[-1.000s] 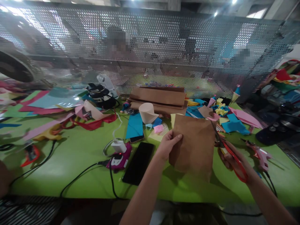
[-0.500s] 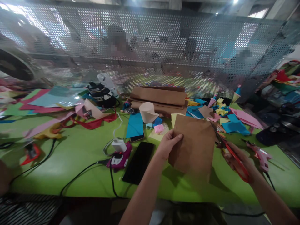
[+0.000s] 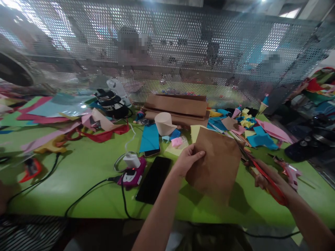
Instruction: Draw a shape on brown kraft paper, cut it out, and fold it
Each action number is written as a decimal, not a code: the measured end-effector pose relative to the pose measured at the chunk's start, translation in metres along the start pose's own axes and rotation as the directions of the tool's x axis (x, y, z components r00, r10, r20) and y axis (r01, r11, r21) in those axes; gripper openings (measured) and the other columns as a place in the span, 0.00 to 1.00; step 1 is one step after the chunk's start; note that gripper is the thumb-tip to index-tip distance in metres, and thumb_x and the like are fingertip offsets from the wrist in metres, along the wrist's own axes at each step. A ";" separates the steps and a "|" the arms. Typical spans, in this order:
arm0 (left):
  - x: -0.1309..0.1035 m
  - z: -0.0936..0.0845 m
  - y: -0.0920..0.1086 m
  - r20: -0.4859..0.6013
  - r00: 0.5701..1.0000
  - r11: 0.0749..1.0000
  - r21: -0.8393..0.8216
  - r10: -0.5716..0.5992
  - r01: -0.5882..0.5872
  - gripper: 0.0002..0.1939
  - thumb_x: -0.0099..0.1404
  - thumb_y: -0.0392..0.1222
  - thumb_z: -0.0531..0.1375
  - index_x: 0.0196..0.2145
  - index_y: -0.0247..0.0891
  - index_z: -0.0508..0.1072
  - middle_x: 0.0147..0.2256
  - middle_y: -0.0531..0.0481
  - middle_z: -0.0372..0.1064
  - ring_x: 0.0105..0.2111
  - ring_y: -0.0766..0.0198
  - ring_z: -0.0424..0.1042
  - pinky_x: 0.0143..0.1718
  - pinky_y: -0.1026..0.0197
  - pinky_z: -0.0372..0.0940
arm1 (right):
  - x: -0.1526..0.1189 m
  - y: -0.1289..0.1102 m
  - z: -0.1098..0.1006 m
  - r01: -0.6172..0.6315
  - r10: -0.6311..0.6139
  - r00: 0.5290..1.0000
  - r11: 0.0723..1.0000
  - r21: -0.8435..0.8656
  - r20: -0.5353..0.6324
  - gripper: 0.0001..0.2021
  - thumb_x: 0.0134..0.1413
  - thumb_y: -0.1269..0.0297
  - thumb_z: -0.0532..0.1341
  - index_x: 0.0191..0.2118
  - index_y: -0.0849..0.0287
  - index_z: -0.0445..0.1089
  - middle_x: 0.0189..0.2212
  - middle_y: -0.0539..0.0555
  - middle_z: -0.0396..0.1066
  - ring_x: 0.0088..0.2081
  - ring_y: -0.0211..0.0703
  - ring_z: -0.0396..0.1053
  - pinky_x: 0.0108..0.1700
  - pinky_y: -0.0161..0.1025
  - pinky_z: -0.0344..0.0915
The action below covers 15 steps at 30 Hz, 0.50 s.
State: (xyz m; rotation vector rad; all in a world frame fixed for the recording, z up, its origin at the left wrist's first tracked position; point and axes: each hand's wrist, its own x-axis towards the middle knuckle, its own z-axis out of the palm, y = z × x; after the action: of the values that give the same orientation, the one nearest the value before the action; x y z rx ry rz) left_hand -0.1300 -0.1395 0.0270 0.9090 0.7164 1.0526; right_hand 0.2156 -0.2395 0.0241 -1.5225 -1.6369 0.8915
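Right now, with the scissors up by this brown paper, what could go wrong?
The left hand pinches the brown paper only near its left edge, so the far side might sway or buckle against the scissors. The right hand could bump the nearby pink glue gun. A black cord runs to the green table's near edge, where it might snag.

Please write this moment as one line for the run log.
left hand: holds brown paper | right hand: holds red-handled scissors at paper's edge | nearby: pink glue gun
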 end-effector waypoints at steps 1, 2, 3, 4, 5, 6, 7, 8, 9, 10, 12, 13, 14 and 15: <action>0.000 0.000 0.000 0.003 1.000 1.000 0.001 -0.008 0.008 0.29 0.48 0.53 0.83 0.42 0.37 0.81 0.41 0.46 0.84 0.37 0.59 0.82 0.42 0.59 0.75 | 0.000 -0.001 0.000 -0.019 0.019 1.000 1.000 0.016 0.023 0.36 0.60 0.42 0.67 0.72 0.42 0.68 0.47 0.59 0.81 0.26 0.40 0.69 0.28 0.39 0.75; 0.000 0.000 0.000 0.005 1.000 1.000 0.002 -0.016 0.016 0.30 0.47 0.54 0.83 0.42 0.37 0.81 0.41 0.45 0.84 0.37 0.58 0.82 0.42 0.59 0.75 | 0.000 -0.002 0.001 -0.038 0.037 0.999 0.999 0.031 0.034 0.36 0.60 0.42 0.67 0.72 0.43 0.69 0.44 0.58 0.80 0.25 0.40 0.68 0.27 0.38 0.74; 0.000 0.000 0.000 0.005 1.000 1.000 0.004 -0.022 0.022 0.30 0.47 0.54 0.83 0.42 0.37 0.81 0.42 0.45 0.84 0.37 0.59 0.82 0.42 0.59 0.75 | 0.000 -0.003 0.001 -0.050 0.049 0.998 0.998 0.041 0.029 0.35 0.59 0.42 0.67 0.71 0.43 0.70 0.40 0.57 0.80 0.25 0.40 0.68 0.26 0.38 0.72; 0.000 0.000 0.000 0.004 1.000 1.000 0.006 -0.026 0.026 0.30 0.46 0.54 0.83 0.42 0.37 0.81 0.41 0.45 0.84 0.37 0.59 0.82 0.41 0.59 0.75 | 0.000 -0.005 0.002 -0.055 0.054 0.998 0.997 0.049 0.018 0.35 0.58 0.43 0.68 0.70 0.43 0.71 0.38 0.56 0.79 0.25 0.41 0.68 0.25 0.37 0.71; 0.000 0.000 0.000 0.002 1.000 1.000 0.009 -0.027 0.027 0.30 0.46 0.54 0.83 0.41 0.37 0.81 0.41 0.46 0.84 0.36 0.59 0.81 0.41 0.59 0.75 | 0.001 -0.006 0.002 -0.055 0.055 0.998 0.997 0.056 0.010 0.35 0.57 0.44 0.69 0.69 0.43 0.72 0.38 0.57 0.78 0.26 0.41 0.68 0.24 0.36 0.70; 0.000 -0.001 0.000 0.001 1.000 1.000 0.011 -0.024 0.024 0.30 0.47 0.54 0.83 0.41 0.37 0.81 0.40 0.46 0.84 0.36 0.60 0.81 0.41 0.59 0.75 | 0.001 -0.007 0.002 -0.053 0.053 0.999 0.997 0.062 0.005 0.35 0.56 0.45 0.70 0.69 0.42 0.72 0.40 0.57 0.79 0.27 0.43 0.70 0.24 0.36 0.69; 0.000 -0.001 0.001 0.000 1.000 1.000 0.013 -0.019 0.019 0.29 0.47 0.54 0.83 0.41 0.37 0.81 0.40 0.46 0.84 0.36 0.60 0.81 0.41 0.60 0.75 | 0.002 -0.007 0.002 -0.054 0.054 0.999 0.996 0.072 0.000 0.36 0.54 0.46 0.72 0.69 0.41 0.72 0.43 0.59 0.79 0.29 0.44 0.72 0.23 0.36 0.68; 0.000 -0.001 0.001 -0.001 1.000 1.000 0.015 -0.014 0.014 0.28 0.48 0.53 0.83 0.41 0.38 0.81 0.40 0.47 0.84 0.36 0.60 0.81 0.42 0.60 0.75 | 0.002 -0.008 0.002 -0.061 0.061 0.998 0.994 0.086 -0.004 0.36 0.53 0.46 0.72 0.68 0.42 0.73 0.46 0.60 0.79 0.31 0.45 0.73 0.23 0.36 0.68; 0.000 -0.001 0.001 -0.001 1.000 1.000 0.018 -0.009 0.009 0.28 0.48 0.53 0.83 0.41 0.38 0.81 0.40 0.47 0.84 0.37 0.60 0.81 0.42 0.59 0.75 | 0.002 -0.007 0.003 -0.074 0.075 0.997 0.992 0.102 -0.008 0.35 0.53 0.46 0.73 0.67 0.42 0.74 0.48 0.60 0.79 0.31 0.45 0.74 0.23 0.35 0.67; 0.000 -0.002 0.001 0.000 1.000 1.000 0.024 -0.003 0.003 0.27 0.49 0.53 0.83 0.41 0.38 0.81 0.40 0.47 0.84 0.37 0.59 0.81 0.42 0.59 0.75 | 0.002 -0.007 0.003 -0.090 0.093 0.996 0.989 0.117 -0.015 0.33 0.53 0.46 0.73 0.65 0.44 0.76 0.47 0.60 0.79 0.30 0.44 0.73 0.22 0.34 0.66; 0.000 -0.002 0.001 0.006 1.000 0.999 0.042 0.007 -0.007 0.26 0.50 0.53 0.82 0.41 0.38 0.81 0.40 0.47 0.84 0.38 0.58 0.81 0.43 0.58 0.75 | 0.002 -0.004 0.002 -0.119 0.124 0.992 0.983 0.141 -0.031 0.30 0.53 0.45 0.72 0.61 0.46 0.78 0.40 0.57 0.78 0.24 0.39 0.68 0.20 0.33 0.63; 0.000 -0.003 0.000 0.011 1.000 0.999 0.050 0.009 -0.010 0.26 0.51 0.53 0.82 0.41 0.38 0.80 0.40 0.46 0.84 0.38 0.58 0.81 0.43 0.58 0.75 | 0.003 -0.003 0.002 -0.130 0.136 0.990 0.980 0.148 -0.029 0.29 0.52 0.44 0.72 0.59 0.47 0.79 0.37 0.55 0.77 0.21 0.36 0.64 0.18 0.33 0.60; 0.000 -0.003 0.000 0.015 1.000 0.998 0.058 0.012 -0.013 0.25 0.52 0.53 0.81 0.41 0.38 0.80 0.40 0.46 0.83 0.38 0.58 0.81 0.43 0.58 0.75 | 0.003 -0.001 0.002 -0.143 0.148 0.989 0.977 0.158 -0.019 0.28 0.52 0.43 0.72 0.57 0.47 0.80 0.34 0.53 0.75 0.19 0.35 0.62 0.17 0.33 0.58; 0.000 -0.004 0.000 0.019 1.000 0.998 0.062 0.015 -0.016 0.25 0.52 0.53 0.81 0.41 0.38 0.80 0.40 0.46 0.83 0.38 0.58 0.81 0.43 0.58 0.75 | 0.003 0.001 0.002 -0.159 0.162 0.987 0.972 0.172 -0.002 0.27 0.50 0.43 0.73 0.55 0.47 0.81 0.32 0.52 0.74 0.18 0.34 0.60 0.16 0.33 0.57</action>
State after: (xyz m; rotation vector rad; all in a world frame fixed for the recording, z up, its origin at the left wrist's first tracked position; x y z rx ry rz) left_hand -0.1329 -0.1383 0.0252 0.9781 0.7316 1.0389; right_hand 0.2143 -0.2365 0.0229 -1.5531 -1.4013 1.0753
